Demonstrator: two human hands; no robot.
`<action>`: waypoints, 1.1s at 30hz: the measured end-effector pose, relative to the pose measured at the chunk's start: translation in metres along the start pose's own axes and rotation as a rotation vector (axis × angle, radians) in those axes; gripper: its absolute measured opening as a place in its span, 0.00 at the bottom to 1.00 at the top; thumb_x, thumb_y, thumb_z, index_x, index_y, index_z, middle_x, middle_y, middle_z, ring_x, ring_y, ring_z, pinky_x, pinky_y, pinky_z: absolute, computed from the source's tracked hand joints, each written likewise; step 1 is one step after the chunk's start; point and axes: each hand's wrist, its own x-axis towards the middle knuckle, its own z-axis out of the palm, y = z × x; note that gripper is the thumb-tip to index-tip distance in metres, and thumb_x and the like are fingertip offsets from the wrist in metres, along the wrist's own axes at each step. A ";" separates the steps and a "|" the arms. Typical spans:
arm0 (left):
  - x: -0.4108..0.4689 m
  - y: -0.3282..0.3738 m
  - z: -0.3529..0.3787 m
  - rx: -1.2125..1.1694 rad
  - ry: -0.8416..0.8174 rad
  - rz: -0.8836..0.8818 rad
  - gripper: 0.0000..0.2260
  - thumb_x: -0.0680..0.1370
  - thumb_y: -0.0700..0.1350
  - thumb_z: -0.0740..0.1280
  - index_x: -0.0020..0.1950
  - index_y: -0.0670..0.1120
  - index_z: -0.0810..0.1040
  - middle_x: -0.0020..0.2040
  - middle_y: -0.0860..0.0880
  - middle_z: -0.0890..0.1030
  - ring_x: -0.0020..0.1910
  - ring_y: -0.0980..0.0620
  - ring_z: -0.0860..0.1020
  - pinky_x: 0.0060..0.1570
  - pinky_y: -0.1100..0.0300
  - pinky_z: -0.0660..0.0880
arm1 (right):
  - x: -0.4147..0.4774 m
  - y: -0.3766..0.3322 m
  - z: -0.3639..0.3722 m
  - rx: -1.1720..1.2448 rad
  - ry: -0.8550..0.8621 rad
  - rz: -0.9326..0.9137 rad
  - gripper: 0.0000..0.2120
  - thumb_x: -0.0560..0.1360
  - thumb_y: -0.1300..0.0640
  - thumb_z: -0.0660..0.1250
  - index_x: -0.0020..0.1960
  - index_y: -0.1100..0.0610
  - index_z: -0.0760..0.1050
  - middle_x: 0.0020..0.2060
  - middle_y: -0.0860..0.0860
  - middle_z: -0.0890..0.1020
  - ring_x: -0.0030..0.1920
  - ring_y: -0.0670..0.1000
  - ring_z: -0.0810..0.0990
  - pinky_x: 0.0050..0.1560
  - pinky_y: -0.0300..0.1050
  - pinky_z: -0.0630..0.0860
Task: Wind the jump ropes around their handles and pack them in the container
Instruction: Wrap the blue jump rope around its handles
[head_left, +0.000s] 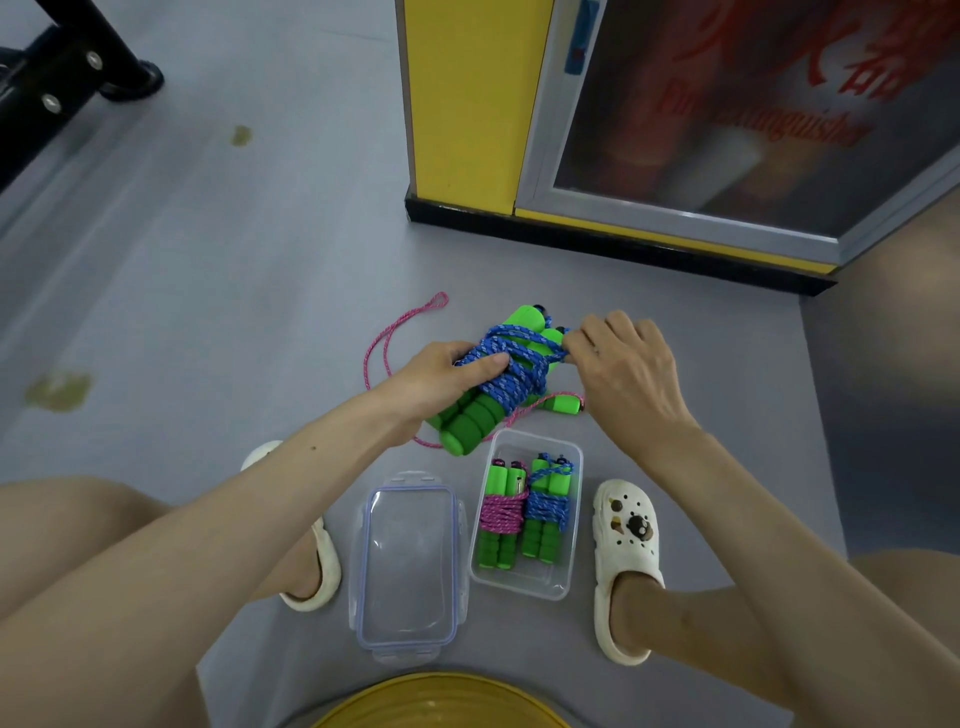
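My left hand (447, 376) grips a pair of green foam handles (475, 415) with blue rope (514, 364) wound around them, held above the floor. At the top end of the bundle, my right hand (621, 358) pinches the blue rope. Below them stands a clear plastic container (566, 582) holding a pink-wound bundle (501, 512) and a blue-wound bundle (548, 509). A loose pink jump rope (387, 343) lies on the floor behind, its green handle (563, 402) peeking out under my right hand.
The container's clear lid (408, 566) lies flat on the grey floor to its left. My feet in white clogs (626, 551) flank both. A yellow-framed cabinet (467, 114) stands behind, a black metal frame (78, 62) at far left, a yellow rim (441, 701) at the bottom.
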 end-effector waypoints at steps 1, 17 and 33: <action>0.000 0.000 0.000 0.030 0.013 0.016 0.09 0.78 0.49 0.67 0.54 0.46 0.78 0.49 0.46 0.84 0.42 0.53 0.82 0.44 0.61 0.80 | -0.001 0.000 0.001 0.036 -0.009 0.008 0.07 0.69 0.67 0.70 0.44 0.60 0.76 0.36 0.53 0.75 0.35 0.54 0.72 0.34 0.46 0.65; 0.002 -0.005 0.003 0.291 -0.023 0.101 0.17 0.76 0.52 0.68 0.62 0.47 0.74 0.50 0.52 0.82 0.48 0.54 0.81 0.52 0.57 0.79 | 0.009 -0.002 -0.005 1.020 -0.497 0.543 0.10 0.73 0.54 0.71 0.52 0.46 0.76 0.57 0.51 0.63 0.65 0.51 0.59 0.69 0.49 0.57; -0.001 -0.005 -0.004 0.427 -0.148 0.055 0.12 0.77 0.52 0.68 0.58 0.54 0.72 0.49 0.54 0.80 0.47 0.57 0.79 0.49 0.63 0.77 | 0.006 -0.003 -0.002 0.884 -0.664 0.416 0.11 0.69 0.49 0.74 0.47 0.51 0.75 0.54 0.51 0.62 0.59 0.50 0.60 0.64 0.45 0.61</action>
